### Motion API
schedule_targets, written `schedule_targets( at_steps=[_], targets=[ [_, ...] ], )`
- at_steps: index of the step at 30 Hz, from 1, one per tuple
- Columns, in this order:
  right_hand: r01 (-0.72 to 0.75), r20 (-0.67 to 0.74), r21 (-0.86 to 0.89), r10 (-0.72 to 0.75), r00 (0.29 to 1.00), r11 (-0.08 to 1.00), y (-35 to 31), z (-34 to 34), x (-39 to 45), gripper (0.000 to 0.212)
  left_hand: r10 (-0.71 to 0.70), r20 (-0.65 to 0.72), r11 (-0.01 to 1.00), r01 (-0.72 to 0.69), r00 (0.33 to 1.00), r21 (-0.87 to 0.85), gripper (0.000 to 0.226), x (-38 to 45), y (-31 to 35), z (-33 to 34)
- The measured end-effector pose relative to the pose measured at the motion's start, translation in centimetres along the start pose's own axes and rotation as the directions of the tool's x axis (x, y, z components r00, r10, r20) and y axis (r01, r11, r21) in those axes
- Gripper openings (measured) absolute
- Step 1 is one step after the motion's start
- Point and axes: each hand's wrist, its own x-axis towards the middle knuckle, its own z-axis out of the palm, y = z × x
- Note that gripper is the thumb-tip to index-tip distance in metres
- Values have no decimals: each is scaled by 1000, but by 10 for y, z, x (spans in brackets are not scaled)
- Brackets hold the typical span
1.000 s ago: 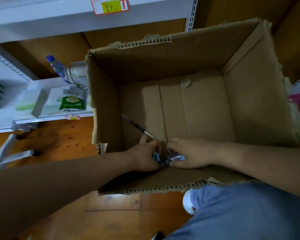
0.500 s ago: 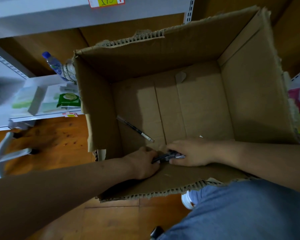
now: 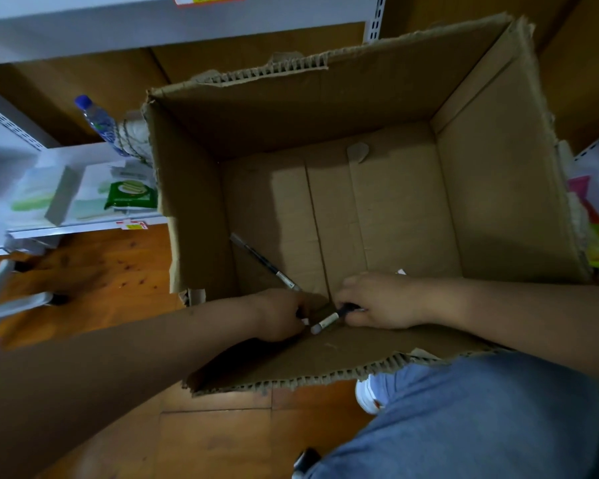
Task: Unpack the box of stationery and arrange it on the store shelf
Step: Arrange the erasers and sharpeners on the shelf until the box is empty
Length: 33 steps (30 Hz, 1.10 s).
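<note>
Head view: right hand (image 3: 381, 302) is down in the near corner of the cardboard box (image 3: 498, 188), fingers curled round a dark pen (image 3: 329, 320) whose white end sticks out toward the left hand (image 3: 284, 314). L hand is palm-down on the box floor just beside that white end, fingers bent; something small & white shows at its fingertips, but whether it grips anything can't be told. Both forearms cross the box's torn near wall.

A 2nd pen (image 3: 264, 261), dark w/ a pale tip, lies loose on the box floor along the left wall, its near end close to the L hand's knuckles, not touching as far as can be seen. A small scrap of tape or card (image 3: 358, 151) sits at the far edge of the floor.

Box stands on a wood floor (image 3: 94, 271) w/ ragged corrugated edges all round. Left of it, a low white shelf (image 3: 83, 229) carries pale green-and-white packets (image 3: 131, 195) & a price tag on the lip. A water bottle (image 3: 97, 122) w/ blue cap leans behind the box's far-left corner. Above, another white shelf edge (image 3: 153, 25) w/ a red/yellow label. Person's blue-jeaned knee (image 3: 481, 416) and a white shoe (image 3: 369, 395) are bottom right.
</note>
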Motion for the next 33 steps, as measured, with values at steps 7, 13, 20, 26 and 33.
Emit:
schedule_targets(
  at_steps=[7,13,20,26,33],
  targets=[
    [-143,115,-14,144,983,990,-2,-12,-8,36,-92,18,984,88,996,154,34,-3,-3,-5],
    [-140,216,-22,142,966,990,3,-24,-17,32,1,95,961,-27,996,274,23,4,-4,-32],
    [-177,232,-11,175,957,984,7,-30,-16,36,49,65,955,-66,997,291,14,13,-5,-42],
    [-257,56,267,251,966,929,7,-58,-13,39,108,-9,956,-101,994,274,16,16,-1,-52],
    [-27,-341,722,388,856,692,30,-149,-15,42,85,-212,968,-30,974,248,25,17,-14,-118]
  ],
)
